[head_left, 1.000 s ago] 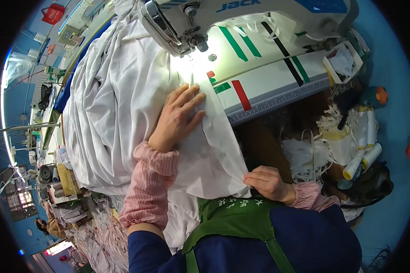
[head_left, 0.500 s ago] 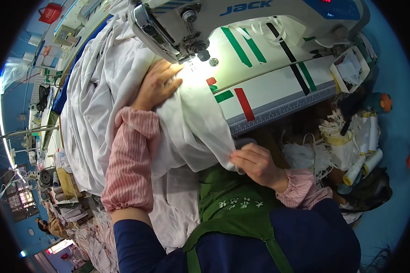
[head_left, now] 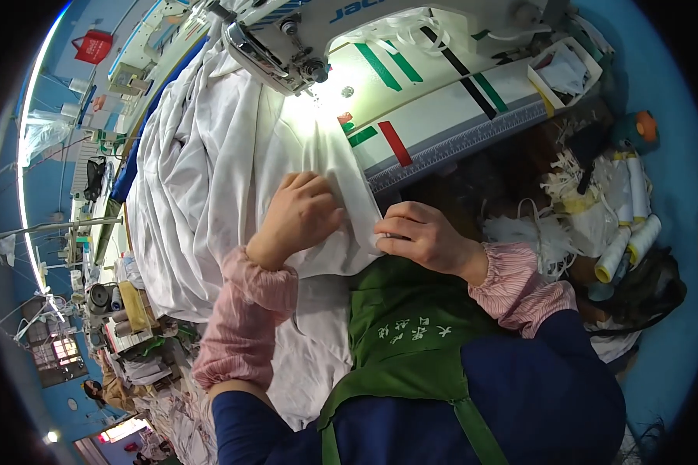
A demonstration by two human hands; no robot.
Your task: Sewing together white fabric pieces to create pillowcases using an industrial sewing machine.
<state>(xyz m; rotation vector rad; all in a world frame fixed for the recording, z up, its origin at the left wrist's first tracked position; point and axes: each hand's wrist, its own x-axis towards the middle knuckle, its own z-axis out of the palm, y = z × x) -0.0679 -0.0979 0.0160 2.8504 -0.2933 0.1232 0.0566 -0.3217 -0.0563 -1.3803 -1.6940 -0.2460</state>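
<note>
A large white cloth [head_left: 202, 178] lies in deep folds over the sewing table and hangs down onto my lap. My left hand [head_left: 298, 213] rests on it near the front, its fingers curled into the fabric; the fingertips are partly hidden. At the cloth's right-hand edge, my right hand [head_left: 426, 239] pinches the fabric between thumb and fingers just above my green apron. Beyond both hands stands the sewing machine [head_left: 287, 54], its lamp lighting the needle area, where the far part of the cloth lies.
A ruler strip [head_left: 457, 147] runs along the table's front edge, with green, black and red tape on the top. A small white box [head_left: 566, 74] sits at the right end. Thread cones [head_left: 644, 239] and white scraps [head_left: 535, 232] lie below it, right of my arm.
My left hand has come back from beside the needle toward me and curled its fingers. My right hand, still on the cloth edge, has shifted slightly up and left. The view has tilted a little.
</note>
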